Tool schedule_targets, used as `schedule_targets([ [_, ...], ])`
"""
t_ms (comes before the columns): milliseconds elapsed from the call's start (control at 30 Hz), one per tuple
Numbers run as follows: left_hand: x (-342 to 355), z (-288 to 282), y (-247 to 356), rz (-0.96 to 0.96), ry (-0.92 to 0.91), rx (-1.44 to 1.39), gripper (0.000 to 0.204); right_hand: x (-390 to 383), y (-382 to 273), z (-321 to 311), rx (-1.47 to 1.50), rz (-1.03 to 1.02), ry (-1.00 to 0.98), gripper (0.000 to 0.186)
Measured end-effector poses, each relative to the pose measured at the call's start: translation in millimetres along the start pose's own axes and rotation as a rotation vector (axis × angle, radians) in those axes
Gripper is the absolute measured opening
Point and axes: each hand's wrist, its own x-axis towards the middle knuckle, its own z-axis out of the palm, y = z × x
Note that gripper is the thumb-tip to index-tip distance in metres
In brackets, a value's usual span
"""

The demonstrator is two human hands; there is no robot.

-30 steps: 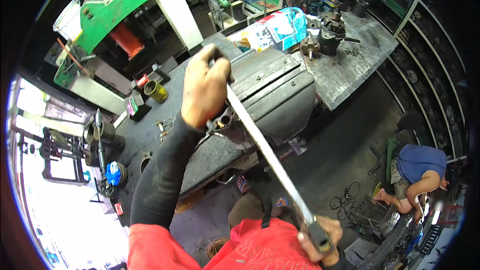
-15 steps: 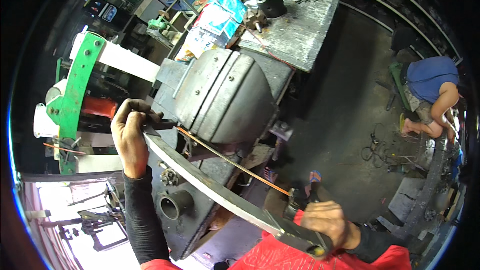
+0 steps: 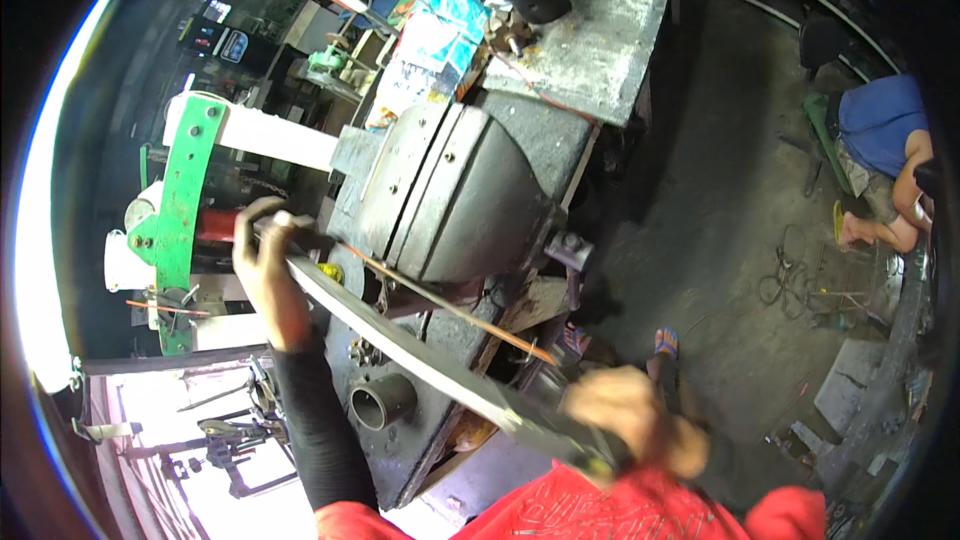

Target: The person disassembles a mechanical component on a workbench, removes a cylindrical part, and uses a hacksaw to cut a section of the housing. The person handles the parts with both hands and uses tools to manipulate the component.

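Observation:
A hacksaw [image 3: 425, 372] with a curved grey frame slants across the middle, held at both ends. My left hand [image 3: 272, 285] is closed round its far left end, fingers hooked over the frame. At the near right, my right hand [image 3: 628, 415] is a closed fist on the handle end, smeared by motion. The thin blade, orange at its ends, runs past the lower edge of a large rounded grey metal housing [image 3: 485, 205]. Whether the teeth touch metal there I cannot tell. The housing lies on a dark metal bench [image 3: 400, 475].
A short pipe stub [image 3: 378, 402] stands on the bench near my left forearm. To the left is a green metal bracket [image 3: 188, 205]. Behind are a blue and white bag [image 3: 435, 35] and a worktable [image 3: 615, 50] with metal parts. A person in blue [image 3: 880, 125] crouches at right.
The hacksaw and both hands have shifted a little left and away from me relative to the bench. My right hand has become blurred. The whole view has swung slightly.

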Motion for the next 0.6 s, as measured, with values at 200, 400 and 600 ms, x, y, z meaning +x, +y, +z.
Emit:
schedule_targets([
  [200, 28.7, 7.6, 25.4, 0.044, 0.013, -0.148, 0.021, 26.8, 8.7, 23.9, -0.015, 0.192, -0.106, 0.044],
  [400, -0.3, 22.0, 13.5, -0.06, 0.0, -0.196, 0.016, -4.4, -20.1, -14.6, 0.034, 0.035, -0.046, 0.054],
  [600, 17.2, -7.1, 29.7, -0.053, 0.249, 0.007, 0.046, 27.4, 46.7, 47.6, 0.03, 0.102, -0.109, 0.045],
])
